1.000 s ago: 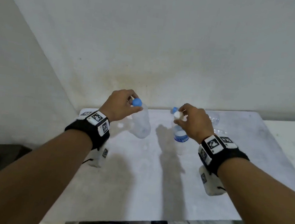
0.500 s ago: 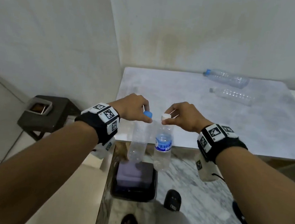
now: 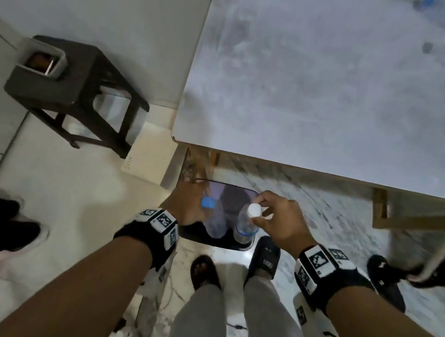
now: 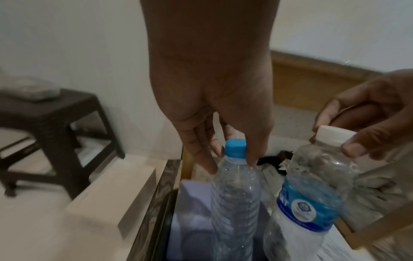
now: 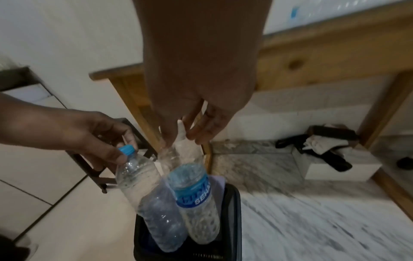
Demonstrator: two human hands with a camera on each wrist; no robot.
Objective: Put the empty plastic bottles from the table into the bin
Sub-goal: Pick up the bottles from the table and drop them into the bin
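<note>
Both bottles [image 3: 214,217] [image 3: 247,223] now lowered into bin [image 3: 207,240]

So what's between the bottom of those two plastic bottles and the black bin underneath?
Only air: the clear blue-capped bottle and the white-capped, blue-labelled bottle hang upright over the black bin's opening, best seen in the right wrist view.

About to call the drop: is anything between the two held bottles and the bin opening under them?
Nothing visible blocks it. The clear blue-capped plastic bottle, pinched by the left hand, and the white-capped, blue-labelled plastic bottle, held by the right hand, hang bottoms-down over the open black bin. Only pale lilac stuff lies inside.
</note>
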